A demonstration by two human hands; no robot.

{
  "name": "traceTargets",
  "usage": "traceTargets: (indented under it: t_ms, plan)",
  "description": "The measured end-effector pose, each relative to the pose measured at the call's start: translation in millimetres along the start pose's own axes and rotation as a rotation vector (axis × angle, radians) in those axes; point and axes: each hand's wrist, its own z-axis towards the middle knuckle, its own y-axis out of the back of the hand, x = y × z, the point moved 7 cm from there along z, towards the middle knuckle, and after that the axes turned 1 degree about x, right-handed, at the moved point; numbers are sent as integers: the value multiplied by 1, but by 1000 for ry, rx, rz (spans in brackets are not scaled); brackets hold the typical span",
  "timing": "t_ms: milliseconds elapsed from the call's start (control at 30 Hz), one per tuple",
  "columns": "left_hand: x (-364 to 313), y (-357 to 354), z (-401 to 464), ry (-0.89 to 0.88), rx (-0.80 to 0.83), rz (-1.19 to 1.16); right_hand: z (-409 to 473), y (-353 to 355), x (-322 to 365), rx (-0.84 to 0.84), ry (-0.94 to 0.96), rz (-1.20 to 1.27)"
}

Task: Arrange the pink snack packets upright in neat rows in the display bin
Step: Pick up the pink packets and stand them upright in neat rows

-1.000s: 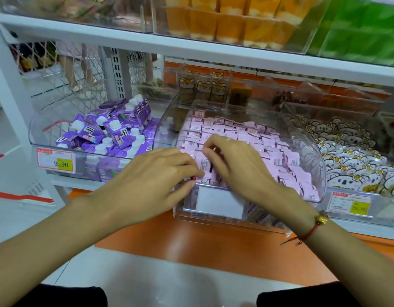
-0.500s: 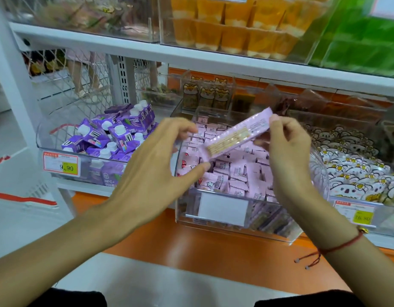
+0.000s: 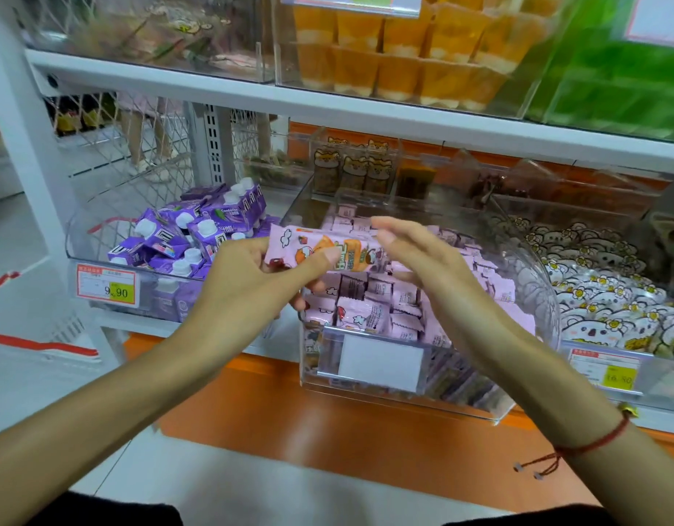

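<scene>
A clear plastic display bin [image 3: 532,260] on the middle shelf holds several pink snack packets [image 3: 377,309], many standing in rows, some leaning near the front. My left hand [image 3: 252,282] grips one pink packet [image 3: 328,248] by its left end and holds it flat above the bin's front left corner, printed face toward me. My right hand [image 3: 422,260] hovers just right of that packet with fingers straight and apart, holding nothing; whether it touches the packet's right end I cannot tell.
A bin of purple drink cartons [image 3: 199,237] stands to the left, with a 9.90 price tag [image 3: 108,284]. White-and-yellow snack bags [image 3: 601,298] fill the bin at the right. A white shelf board [image 3: 328,104] with orange cups [image 3: 403,51] runs overhead.
Both hands lifted one packet out of the bin's front. The packet turned from its back side to its printed face, and my right hand let go of its right end.
</scene>
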Motion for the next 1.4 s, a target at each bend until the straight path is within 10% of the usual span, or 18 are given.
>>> traceTargets:
  t_ms: [300, 400, 567, 833, 1067, 1400]
  plan:
    - [-8, -6, -3, -233, 60, 280, -10, -9, 30, -91, 507, -620]
    - [-14, -4, -3, -367, -19, 402, -4, 17, 26, -300, 424, -409]
    - [-7, -41, -23, -656, 307, 892, 9, 30, -2, -349, 181, 2]
    - [-5, -45, -28, -837, 353, 1209, 12, 1, 0, -216, 255, -381]
    - [-4, 0, -5, -446, 55, 641, 10, -8, -5, -192, 309, -682]
    - [25, 4, 12, -62, 112, 367, 18, -24, -18, 281, 108, -816]
